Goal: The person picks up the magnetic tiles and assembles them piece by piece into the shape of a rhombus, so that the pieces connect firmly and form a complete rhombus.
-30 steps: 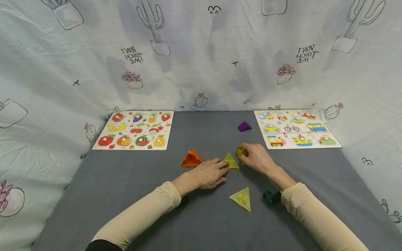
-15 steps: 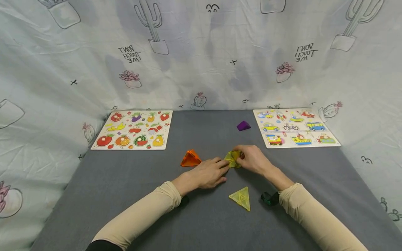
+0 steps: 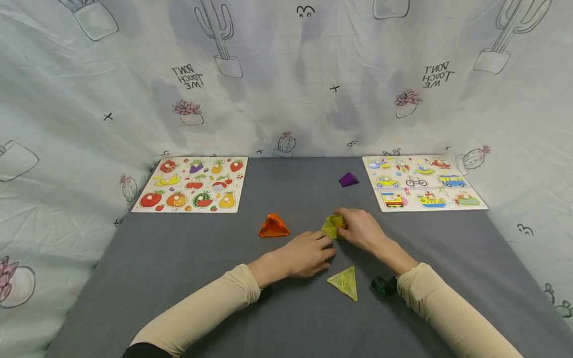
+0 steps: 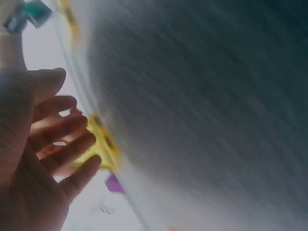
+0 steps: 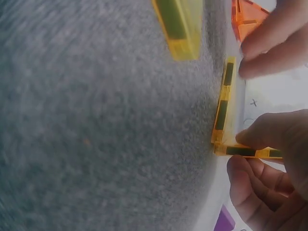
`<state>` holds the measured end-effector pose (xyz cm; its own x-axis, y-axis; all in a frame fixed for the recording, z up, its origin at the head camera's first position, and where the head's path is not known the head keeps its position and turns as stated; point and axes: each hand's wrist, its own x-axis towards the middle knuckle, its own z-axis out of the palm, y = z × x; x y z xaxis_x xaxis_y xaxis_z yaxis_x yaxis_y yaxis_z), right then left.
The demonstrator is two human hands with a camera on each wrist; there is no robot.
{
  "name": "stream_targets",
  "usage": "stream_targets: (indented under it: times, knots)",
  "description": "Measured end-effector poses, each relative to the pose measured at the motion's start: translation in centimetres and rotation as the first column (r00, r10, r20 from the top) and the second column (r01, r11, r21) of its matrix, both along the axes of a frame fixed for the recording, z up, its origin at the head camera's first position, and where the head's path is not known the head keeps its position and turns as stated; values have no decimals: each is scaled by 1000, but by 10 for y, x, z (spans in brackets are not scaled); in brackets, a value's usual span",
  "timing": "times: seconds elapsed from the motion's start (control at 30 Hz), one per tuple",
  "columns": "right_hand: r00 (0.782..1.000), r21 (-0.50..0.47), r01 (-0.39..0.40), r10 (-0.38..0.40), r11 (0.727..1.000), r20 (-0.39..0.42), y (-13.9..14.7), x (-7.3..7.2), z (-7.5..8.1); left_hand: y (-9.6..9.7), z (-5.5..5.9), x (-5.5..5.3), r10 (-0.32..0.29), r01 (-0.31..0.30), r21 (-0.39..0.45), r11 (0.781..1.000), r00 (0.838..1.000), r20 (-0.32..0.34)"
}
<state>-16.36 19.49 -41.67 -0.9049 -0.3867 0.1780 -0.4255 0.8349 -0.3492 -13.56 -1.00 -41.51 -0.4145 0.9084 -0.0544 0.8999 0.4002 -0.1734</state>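
My right hand (image 3: 364, 229) pinches a yellow translucent triangular magnetic tile (image 5: 243, 151) between thumb and fingers, holding it upright. Its lower edge meets the edge of a second yellow tile (image 5: 225, 103) lying flat on the cloth, so the pair makes a corner. My left hand (image 3: 309, 254) is beside the flat tile, fingers loosely extended and gripping nothing; its fingertips are right at that tile's left side in the head view. A third yellow triangular tile (image 3: 345, 283) lies flat nearer to me, between the two forearms.
An orange pyramid of tiles (image 3: 274, 226) stands left of the hands. Farther back lies a purple wedge-shaped piece (image 3: 348, 179). A fruit picture board (image 3: 190, 185) is at back left and a vehicle picture board (image 3: 423, 184) at back right, before a patterned curtain (image 3: 286, 74).
The right hand has brought its yellow tile leftward against the flat tile's edge. The left hand has shifted slightly right and toward me, away from the orange pyramid.
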Motion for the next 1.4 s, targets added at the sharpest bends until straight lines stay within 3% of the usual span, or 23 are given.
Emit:
stream_targets:
  times: [0.1, 0.2, 0.3, 0.37, 0.6, 0.77, 0.87, 0.97, 1.07, 1.27, 1.4]
  knots:
    - [1000, 8, 18, -18, 1000, -4, 2, 0, 0, 9, 5, 9, -130, 130, 2, 991, 991, 29]
    - [1000, 14, 22, -22, 1000, -4, 4, -1, -1, 18, 7, 18, -229, 232, -24, 972, 970, 81]
    - [999, 20, 36, -35, 999, -7, 6, -1, -1, 21, 6, 23, -266, 273, -57, 960, 958, 107]
    - [999, 26, 48, -48, 998, -13, 7, -2, -1, 21, 4, 25, -264, 271, -55, 961, 959, 105]
    - [994, 56, 103, -101, 993, -26, 17, -8, -1, 7, 0, 19, -172, 170, 28, 985, 982, 72]
    - [992, 70, 127, -125, 989, -31, 25, -11, 0, -7, 0, 7, -2, -1, 27, 1000, 992, 123]
    - [992, 70, 126, -124, 990, -34, 27, -11, 0, -13, 0, -2, 141, -146, 25, 989, 979, 149]
    - [993, 64, 113, -111, 992, -33, 28, -10, 0, -17, -2, -10, 268, -277, 51, 960, 954, 135]
    - [996, 49, 88, -86, 995, -39, 28, -9, -1, -17, -5, -16, 347, -355, 90, 930, 933, 95]
    - [999, 14, 24, -23, 1000, -42, 27, -5, -2, -10, -6, -21, 381, -380, 141, 914, 924, 15]
    - [999, 13, 8, -8, 1000, -43, 26, -4, -3, -6, -4, -21, 377, -374, 195, 907, 926, 22]
